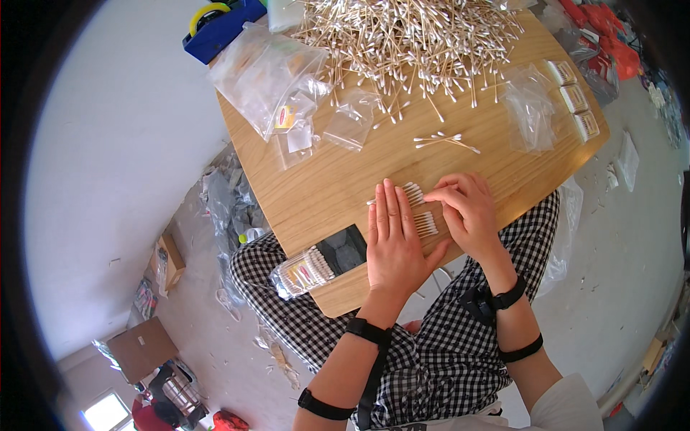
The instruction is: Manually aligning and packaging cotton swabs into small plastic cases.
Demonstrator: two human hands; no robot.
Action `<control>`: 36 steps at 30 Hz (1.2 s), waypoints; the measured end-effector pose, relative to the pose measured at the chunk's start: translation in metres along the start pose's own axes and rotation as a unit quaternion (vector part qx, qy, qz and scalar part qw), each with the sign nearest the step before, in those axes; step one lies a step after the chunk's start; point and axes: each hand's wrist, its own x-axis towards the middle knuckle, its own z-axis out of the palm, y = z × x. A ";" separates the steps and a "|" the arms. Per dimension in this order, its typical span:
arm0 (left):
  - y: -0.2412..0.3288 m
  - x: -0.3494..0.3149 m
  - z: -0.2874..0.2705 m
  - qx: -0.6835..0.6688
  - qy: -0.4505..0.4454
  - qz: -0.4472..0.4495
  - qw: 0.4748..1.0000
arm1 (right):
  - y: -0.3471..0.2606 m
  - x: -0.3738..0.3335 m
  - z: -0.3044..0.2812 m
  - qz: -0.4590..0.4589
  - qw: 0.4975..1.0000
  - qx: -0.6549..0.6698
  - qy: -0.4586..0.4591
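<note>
White cotton tips show in two short rows beside the left hand (395,248), at the middle of the frame. This hand lies flat, with its four fingers straight and close together and its thumb spread away; it covers part of the swabs and grips nothing that I can see. The right hand (468,215) is just to the right, half curled, with thumb and index finger brought near each other at the tips of the upper row (414,192). I cannot tell if a swab is pinched there. The lower row (426,225) lies nearer to the right thumb.

Swabs are thin and round, so in my judgement they can roll easily: if the flat palm slides or lifts unevenly, the rows may lose their order, and a push of the right fingertips could make some swabs cross.

Above the hands, a few crossed swabs (445,141) lie apart on the wooden bench (295,194). To the lower left, a filled swab packet (303,273) reaches over the edge next to a dark pad (342,249); a knock of the left forearm could perhaps push it down. The large loose heap (410,43) spreads at the top, between clear bags (262,75) and three small boxes (573,99) at upper right.
</note>
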 end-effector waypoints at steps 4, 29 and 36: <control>-0.001 0.000 -0.003 0.005 0.001 0.000 1.000 | -0.001 0.001 -0.001 -0.004 1.000 0.003 -0.019; 0.000 0.000 -0.001 -0.003 0.010 0.004 1.000 | 0.002 0.015 0.009 0.007 1.000 0.011 0.015; 0.000 0.000 0.000 -0.010 0.014 0.004 1.000 | 0.006 0.013 0.008 -0.010 1.000 0.020 -0.002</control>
